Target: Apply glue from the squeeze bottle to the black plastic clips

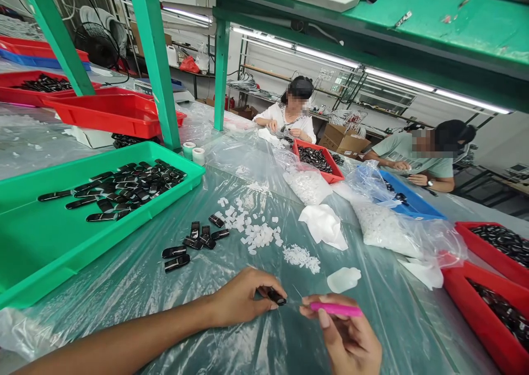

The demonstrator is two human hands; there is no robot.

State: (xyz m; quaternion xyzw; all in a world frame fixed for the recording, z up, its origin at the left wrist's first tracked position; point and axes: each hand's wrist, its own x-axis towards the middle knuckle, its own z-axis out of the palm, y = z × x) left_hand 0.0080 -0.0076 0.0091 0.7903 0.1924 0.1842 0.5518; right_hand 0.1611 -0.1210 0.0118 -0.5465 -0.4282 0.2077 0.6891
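My left hand [243, 298] pinches a small black glossy part [276, 297] just above the plastic-covered table. My right hand [349, 336] grips a pink-handled tool [335, 309] whose thin metal tip points at the black part. Several more black parts [194, 244] lie loose beyond my left hand. Beside them sit two heaps of small white plastic pieces [256, 233]. A green tray [37, 243] on the left holds many black parts [124, 188].
Clear bags of white pieces [384, 229] lie to the right. Red trays [491, 303] of black parts stand at the right edge. Two other people sit working across the table by a red tray [318, 160] and a blue tray [413, 201]. Green posts [155, 61] carry a shelf overhead.
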